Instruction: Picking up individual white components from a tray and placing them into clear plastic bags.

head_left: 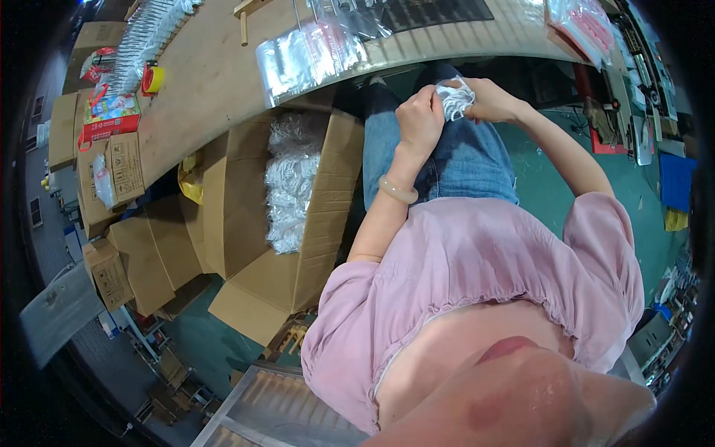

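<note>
Above my jeans, just below the table's edge, a small bundle of coiled white cord (456,101) is held between both hands. It seems to have clear plastic about its top, though I cannot tell for certain. My left hand (420,118), with a pale bangle (398,189) on its wrist, pinches the bundle's left side with fingers closed. On the other side my right hand (490,101) grips the bundle, its fingers partly hidden. To the left stands an open cardboard box (335,201) holding several similar white bundles (292,194) in clear bags.
A stack of clear plastic bags (309,61) lies at the near edge of the curved table (201,82). Farther left are a row of white packed items (149,48), yellow tape (153,79) and a red carton (110,119). More clear bags (581,30) sit at the right.
</note>
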Demonstrator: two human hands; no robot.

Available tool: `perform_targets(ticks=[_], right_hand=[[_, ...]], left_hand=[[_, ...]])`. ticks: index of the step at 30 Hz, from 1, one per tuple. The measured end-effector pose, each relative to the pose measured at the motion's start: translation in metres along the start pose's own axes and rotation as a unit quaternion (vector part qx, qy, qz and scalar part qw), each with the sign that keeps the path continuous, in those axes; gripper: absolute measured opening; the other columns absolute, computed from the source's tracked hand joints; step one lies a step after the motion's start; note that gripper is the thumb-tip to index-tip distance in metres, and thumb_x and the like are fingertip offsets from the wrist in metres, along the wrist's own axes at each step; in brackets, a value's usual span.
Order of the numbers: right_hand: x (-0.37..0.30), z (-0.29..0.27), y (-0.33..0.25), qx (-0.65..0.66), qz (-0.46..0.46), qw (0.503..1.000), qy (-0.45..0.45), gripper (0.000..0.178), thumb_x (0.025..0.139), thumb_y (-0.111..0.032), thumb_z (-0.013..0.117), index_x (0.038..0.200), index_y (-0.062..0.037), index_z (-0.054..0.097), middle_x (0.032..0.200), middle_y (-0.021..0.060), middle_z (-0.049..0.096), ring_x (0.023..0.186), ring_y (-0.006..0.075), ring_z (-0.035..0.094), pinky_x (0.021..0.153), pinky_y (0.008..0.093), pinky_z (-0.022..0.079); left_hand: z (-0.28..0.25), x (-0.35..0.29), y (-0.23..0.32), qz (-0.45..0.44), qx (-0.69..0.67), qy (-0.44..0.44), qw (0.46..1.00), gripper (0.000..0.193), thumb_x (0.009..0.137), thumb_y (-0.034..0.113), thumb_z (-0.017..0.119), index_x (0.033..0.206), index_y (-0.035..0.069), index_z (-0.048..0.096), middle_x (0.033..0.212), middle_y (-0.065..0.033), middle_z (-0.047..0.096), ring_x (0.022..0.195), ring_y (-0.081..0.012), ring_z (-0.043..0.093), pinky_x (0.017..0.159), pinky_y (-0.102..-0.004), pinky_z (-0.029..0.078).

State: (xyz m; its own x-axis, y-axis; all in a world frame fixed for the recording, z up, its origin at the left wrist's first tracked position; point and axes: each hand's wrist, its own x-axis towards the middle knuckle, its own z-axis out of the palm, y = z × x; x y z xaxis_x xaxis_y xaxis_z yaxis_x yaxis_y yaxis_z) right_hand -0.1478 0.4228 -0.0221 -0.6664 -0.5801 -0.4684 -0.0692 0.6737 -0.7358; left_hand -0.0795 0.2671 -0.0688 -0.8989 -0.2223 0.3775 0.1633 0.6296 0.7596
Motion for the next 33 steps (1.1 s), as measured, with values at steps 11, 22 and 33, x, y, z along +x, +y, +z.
perform_targets(ticks=[11,22,33], right_hand=[[0.004,0.000,0.010,-0.229,-0.140,0.961,0.065,0.049,0.071,-0.011,0.068,0.119,-0.0118,0.058,0.082,0.0199,0.065,0.073,0.0381,0.062,0.069,0.0417,0.051],[0.002,-0.017,-0.002,-0.347,-0.244,0.904,0.052,0.035,0.070,-0.009,0.067,0.104,-0.0032,0.064,0.085,0.0118,0.058,0.090,0.0293,0.058,0.076,0.0371,0.049],[0.020,-0.036,0.016,-0.401,-0.402,0.822,0.028,0.020,0.072,-0.002,0.063,0.092,-0.0046,0.063,0.091,0.0073,0.056,0.092,0.0238,0.055,0.075,0.0341,0.048]], left_hand=[[0.002,-0.003,-0.008,-0.001,-0.016,0.011,1.000,0.012,0.082,0.011,0.061,0.087,0.004,0.069,0.070,-0.0176,0.064,0.061,-0.0303,0.065,0.056,-0.0360,0.050],[-0.009,0.004,-0.010,-0.038,-0.042,-0.023,0.998,0.010,0.082,0.009,0.060,0.086,0.003,0.067,0.073,-0.0176,0.065,0.066,-0.0345,0.064,0.059,-0.0398,0.051],[-0.062,0.012,-0.041,0.238,0.040,-0.226,0.944,0.016,0.074,0.012,0.073,0.089,0.009,0.070,0.085,-0.0091,0.067,0.077,-0.0198,0.066,0.064,-0.0298,0.051]])
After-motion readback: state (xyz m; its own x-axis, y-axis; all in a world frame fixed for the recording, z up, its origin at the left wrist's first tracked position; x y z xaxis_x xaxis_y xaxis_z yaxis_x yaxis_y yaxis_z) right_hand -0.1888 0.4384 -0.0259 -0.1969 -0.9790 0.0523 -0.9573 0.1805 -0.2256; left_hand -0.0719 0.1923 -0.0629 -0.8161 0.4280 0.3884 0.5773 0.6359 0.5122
